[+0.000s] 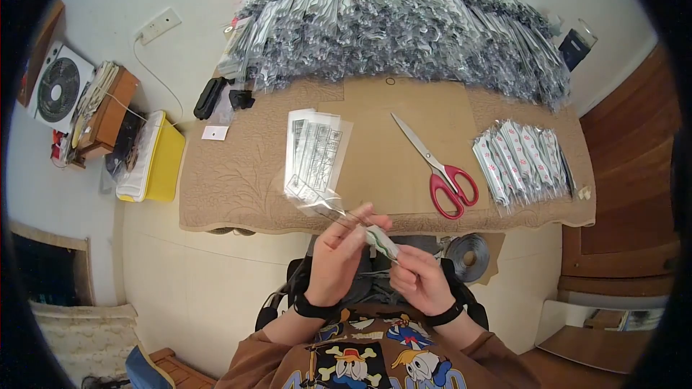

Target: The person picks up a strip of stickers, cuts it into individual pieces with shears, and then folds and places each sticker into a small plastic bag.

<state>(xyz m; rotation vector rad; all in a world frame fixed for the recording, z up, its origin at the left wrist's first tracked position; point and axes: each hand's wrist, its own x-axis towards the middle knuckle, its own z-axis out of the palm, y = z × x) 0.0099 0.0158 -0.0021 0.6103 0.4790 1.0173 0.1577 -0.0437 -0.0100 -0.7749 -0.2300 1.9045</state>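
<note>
My left hand (337,253) pinches a clear plastic bag (317,200), which stretches up and left over the lower end of a stack of printed clear bags (315,148). My right hand (424,279) grips the lower end of a small white strip with a green wavy edge (381,242). The strip's upper end meets the fingers of my left hand at the bag. Whether its tip is inside the bag is hidden by the fingers. Both hands are just off the table's front edge, above my lap.
Red-handled scissors (438,173) lie with blades apart on a cardboard sheet (367,173). Finished-looking bagged strips (520,162) form a row at right. A large heap of bagged strips (404,36) fills the table's back. A black case (210,98) lies at left; a grey roll (468,258) is below.
</note>
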